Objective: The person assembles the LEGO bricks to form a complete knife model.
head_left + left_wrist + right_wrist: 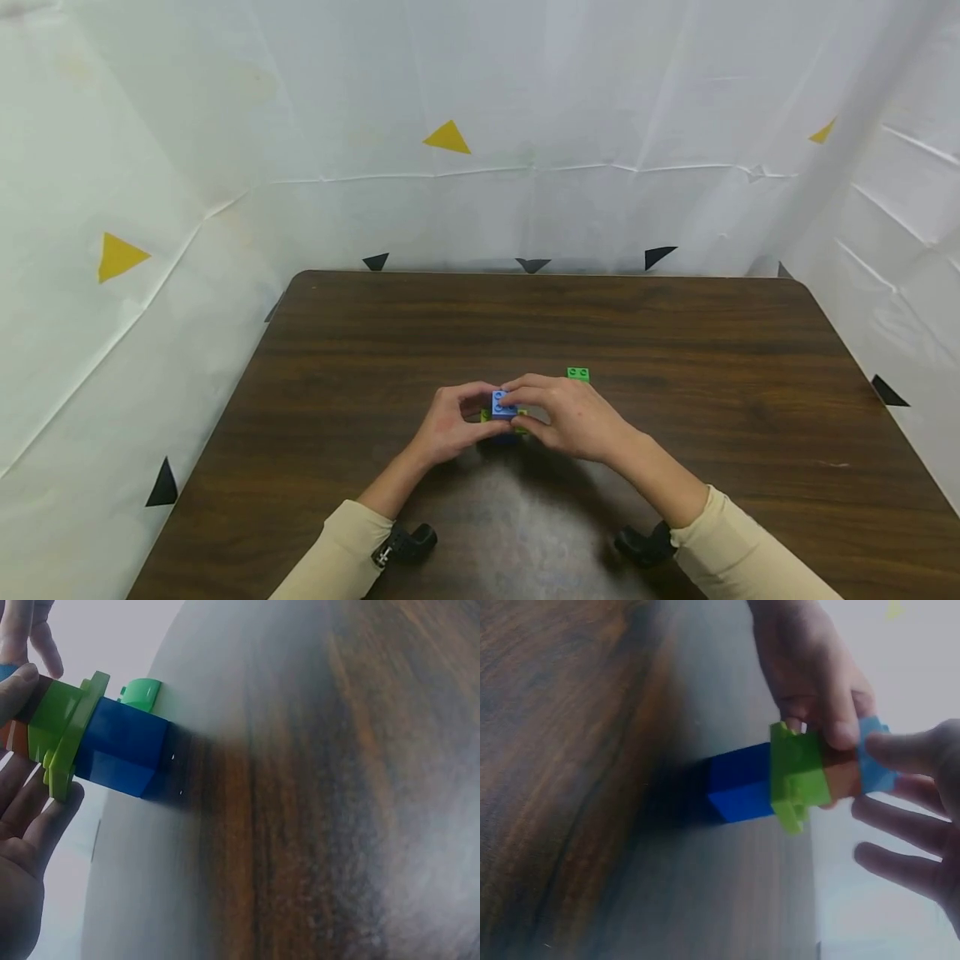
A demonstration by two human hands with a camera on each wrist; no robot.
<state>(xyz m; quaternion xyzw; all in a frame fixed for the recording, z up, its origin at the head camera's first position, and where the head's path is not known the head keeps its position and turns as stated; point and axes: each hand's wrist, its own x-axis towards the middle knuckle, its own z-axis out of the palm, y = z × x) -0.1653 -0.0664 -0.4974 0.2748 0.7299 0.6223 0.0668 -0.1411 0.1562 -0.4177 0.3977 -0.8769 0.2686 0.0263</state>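
The stack is mid-table, well in from the far edge. Left hand pinches the brown block, right hand the light-blue block; we'd press straight down, sides flush.

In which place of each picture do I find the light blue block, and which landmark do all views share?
Head: the light blue block is below centre, between the left hand and right hand.
Left wrist: light blue block at the left edge, cut by the frame.
Right wrist: light blue block right of centre, around mid-height.
Shared landmark: the lime-green piece, closer to the table.
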